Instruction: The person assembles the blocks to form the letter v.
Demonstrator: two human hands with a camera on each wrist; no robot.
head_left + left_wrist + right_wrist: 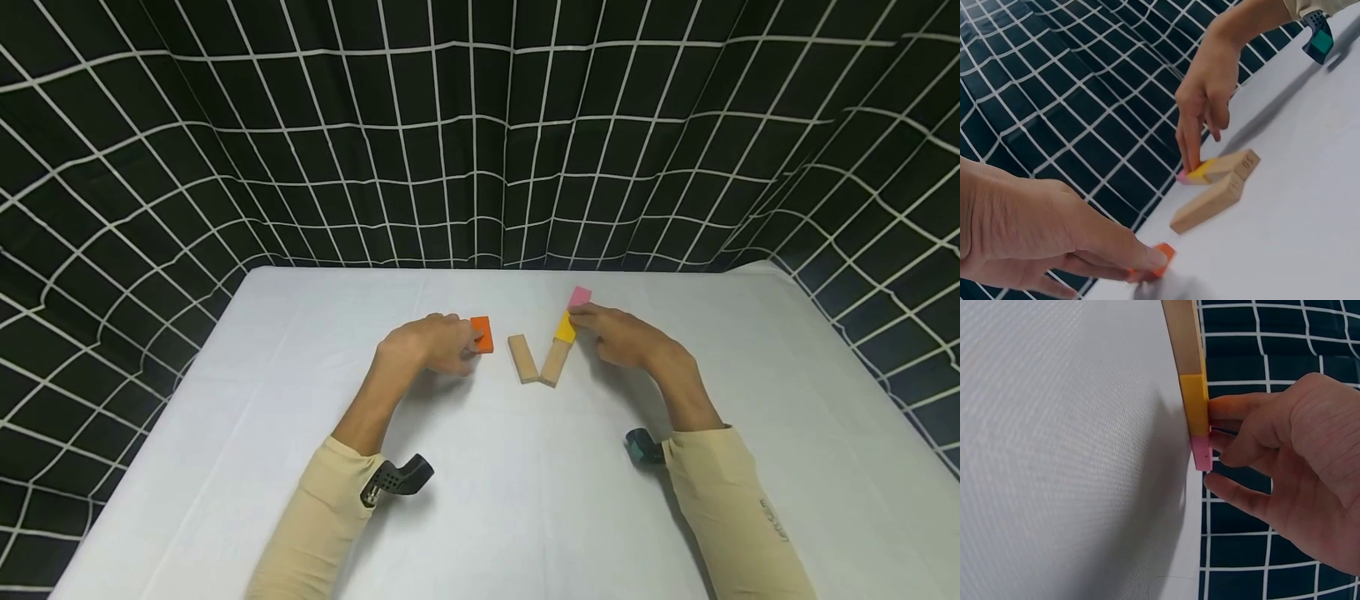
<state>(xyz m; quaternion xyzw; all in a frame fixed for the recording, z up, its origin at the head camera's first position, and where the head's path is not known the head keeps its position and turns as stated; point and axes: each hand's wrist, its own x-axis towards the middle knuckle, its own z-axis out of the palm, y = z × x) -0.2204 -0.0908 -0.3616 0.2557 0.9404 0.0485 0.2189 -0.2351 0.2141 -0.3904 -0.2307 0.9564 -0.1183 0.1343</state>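
Note:
My left hand (435,343) pinches an orange block (482,335) at the white surface; in the left wrist view its thumb (1154,256) lies against that block. To the right, two plain wooden blocks meet at their near ends in a V: a left wooden block (522,359) and a right wooden block (555,362). Beyond the right one, a yellow block (565,328) and then a pink block (579,297) continue the line. My right hand (626,337) touches the yellow and pink blocks with extended fingertips (1222,407). Its thumb stands apart from them.
A white cloth-covered table (480,500) lies under everything. Behind and at both sides hangs a dark curtain (487,150) with a white grid. Each forearm wears a wrist camera, a left camera (405,477) and a right camera (643,447).

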